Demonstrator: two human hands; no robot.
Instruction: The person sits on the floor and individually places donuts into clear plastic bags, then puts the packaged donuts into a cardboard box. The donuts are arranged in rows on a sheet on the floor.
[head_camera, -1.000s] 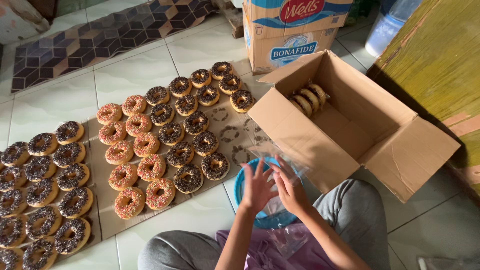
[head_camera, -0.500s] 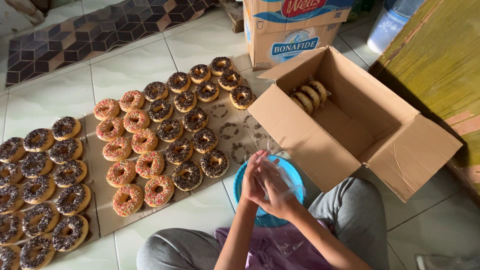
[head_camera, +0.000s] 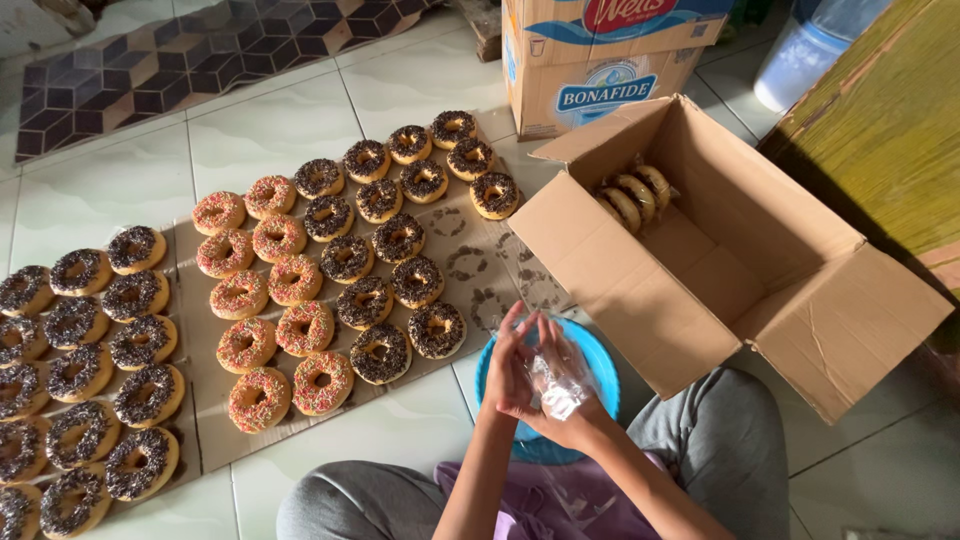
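Observation:
My left hand (head_camera: 508, 366) and my right hand (head_camera: 568, 398) are pressed together over a blue plate (head_camera: 600, 366), rubbing a crumpled clear plastic bag (head_camera: 556, 384) between palms and fingers. Just left of my hands, several doughnuts lie on a flat cardboard sheet (head_camera: 478, 270): chocolate-sprinkled ones (head_camera: 436, 330) and pink ones with coloured sprinkles (head_camera: 320, 383). To the right stands an open cardboard box (head_camera: 700, 290) with several bagged doughnuts (head_camera: 632, 198) standing on edge in its far corner.
More chocolate-sprinkled doughnuts (head_camera: 80, 395) cover a second sheet at the left. A printed carton (head_camera: 590, 60) stands behind the open box, a clear water jug (head_camera: 810, 50) at top right, a green mat (head_camera: 880, 130) along the right. My grey-trousered knees frame the plate.
My hands, apart with fingers spread a second ago, have come together on the plastic bag, which is now crumpled between them. The camera has shifted slightly.

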